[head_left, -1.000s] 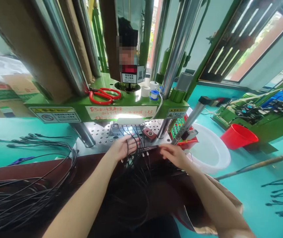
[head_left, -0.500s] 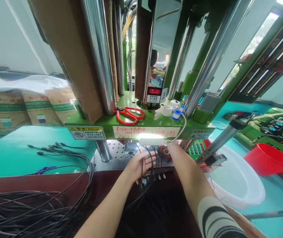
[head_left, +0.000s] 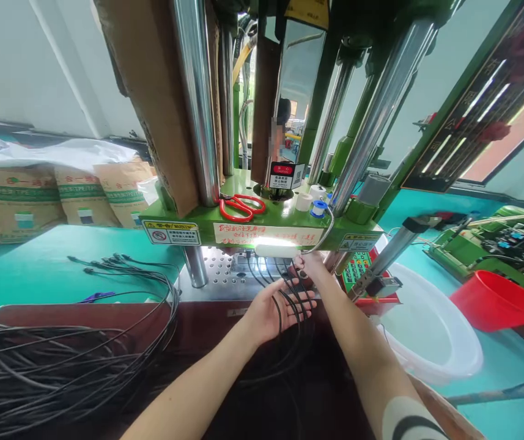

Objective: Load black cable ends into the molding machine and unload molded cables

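Palm up, my left hand [head_left: 273,313] is under several black cables [head_left: 293,298] that lie across its palm and slightly curled, parted fingers. Those cables run up to a metal mould [head_left: 255,264] on the perforated steel press bed [head_left: 216,269]. My right hand [head_left: 312,267] is at the mould's right side, below the white lamp [head_left: 276,251], with its fingers curled together beside a brown block [head_left: 302,275]. What the right fingers hold, if anything, is hidden.
Red-handled scissors [head_left: 242,208] and tape rolls [head_left: 319,208] lie on the green press platen [head_left: 188,215] above my hands. Bundled black cables [head_left: 51,366] cover the left side. A control panel [head_left: 357,275], white tub [head_left: 454,342] and red bucket [head_left: 495,299] are at right.
My left hand has moved right and slightly nearer, its fingers still outstretched under the cables. My right hand, hidden behind the lamp before, now shows below it. The cables now reach the mould.
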### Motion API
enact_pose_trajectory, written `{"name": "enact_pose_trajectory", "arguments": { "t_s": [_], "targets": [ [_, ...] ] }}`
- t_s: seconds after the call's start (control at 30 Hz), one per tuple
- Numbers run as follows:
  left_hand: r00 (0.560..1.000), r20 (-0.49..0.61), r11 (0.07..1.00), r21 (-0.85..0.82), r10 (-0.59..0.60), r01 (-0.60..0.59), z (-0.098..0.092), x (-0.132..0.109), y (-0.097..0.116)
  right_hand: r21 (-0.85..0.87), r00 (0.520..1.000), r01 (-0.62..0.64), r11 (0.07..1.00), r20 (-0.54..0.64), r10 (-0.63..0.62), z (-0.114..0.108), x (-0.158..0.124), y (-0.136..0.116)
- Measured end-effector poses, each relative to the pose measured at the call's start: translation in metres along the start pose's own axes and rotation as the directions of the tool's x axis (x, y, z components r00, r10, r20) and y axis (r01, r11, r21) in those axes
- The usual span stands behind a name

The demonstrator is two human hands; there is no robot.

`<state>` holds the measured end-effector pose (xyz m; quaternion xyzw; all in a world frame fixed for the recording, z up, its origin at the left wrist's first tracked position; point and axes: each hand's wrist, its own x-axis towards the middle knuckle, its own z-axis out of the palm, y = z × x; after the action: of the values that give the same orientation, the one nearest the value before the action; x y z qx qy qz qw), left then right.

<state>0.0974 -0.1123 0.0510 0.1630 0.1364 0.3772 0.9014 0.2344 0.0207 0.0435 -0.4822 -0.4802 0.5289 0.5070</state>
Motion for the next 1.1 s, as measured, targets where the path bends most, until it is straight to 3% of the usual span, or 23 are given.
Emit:
{"name": "enact_pose_trajectory", "arguments": {
  "t_s": [0.17,0.43,0.67,0.9,1.0,1.1],
  "targets": [
    [0.979,-0.203,0.998,-0.055,-0.016,0.005,0.024,-0.018,-0.039,0.099,1.000,0.012,0.995,0.010,-0.013,-0.005,-0.038,-0.001],
    [0.980,-0.199,0.954,-0.294,-0.003,-0.057,0.027,-0.053,-0.066,0.137,0.998,-0.067,0.988,0.006,0.067,0.005,-0.079,-0.007],
    [0.961,-0.271,0.996,-0.081,-0.059,0.038,0.028,-0.094,-0.086,0.177,0.997,-0.059,0.982,-0.036,0.067,0.009,-0.099,-0.007],
    [0.976,-0.132,0.983,0.035,-0.175,0.181,0.025,-0.122,-0.105,0.185,0.996,-0.009,0.983,-0.081,0.025,0.011,-0.108,-0.002],
    [0.984,-0.043,0.984,0.034,-0.171,0.173,0.020,-0.139,-0.101,0.172,0.989,0.011,0.985,-0.145,0.014,0.008,-0.104,0.005],
    [0.999,0.045,0.999,0.037,-0.016,0.014,0.024,-0.168,-0.057,0.119,0.987,0.001,0.993,-0.160,0.018,-0.007,-0.101,0.008]
  ]
}}
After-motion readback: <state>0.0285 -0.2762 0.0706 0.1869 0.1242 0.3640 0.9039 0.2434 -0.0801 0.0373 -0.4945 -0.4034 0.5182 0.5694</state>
